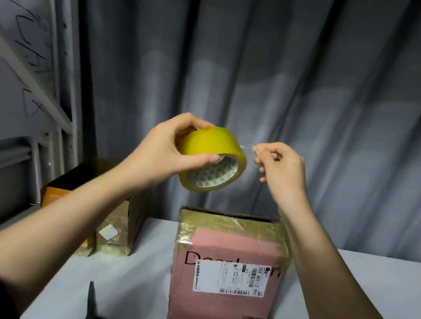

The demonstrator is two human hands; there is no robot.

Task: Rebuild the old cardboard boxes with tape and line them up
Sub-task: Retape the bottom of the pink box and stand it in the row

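- At 9 o'clock on the white table (346, 307), a brown open box (115, 221) is sitting with an orange box (54, 196) touching its far-left side, mostly behind my forearm.
- Scissors (92, 312) are lying at 7 o'clock near the table's front edge, blades pointing away from me.
- My left hand (161, 148) is gripping the yellow tape roll (212, 159) in mid-air, thumb across the core, fingers wrapped over the top.
- The roll's axis is tilting toward me and down; the free end is coming off at its 2 o'clock.
- My right hand (282, 171) is pinching that clear tape end (247, 146) between thumb and forefinger, just beside the roll at its 3 o'clock.
- The pink box (225, 279) is standing on the table at 6 o'clock from both hands, directly under the gap, its top seam running left-right.
- Judging: next pull is going rightward, then down onto that seam; the right hand is nearer the box's right edge.
- Grey curtain (274, 72) is hanging behind.
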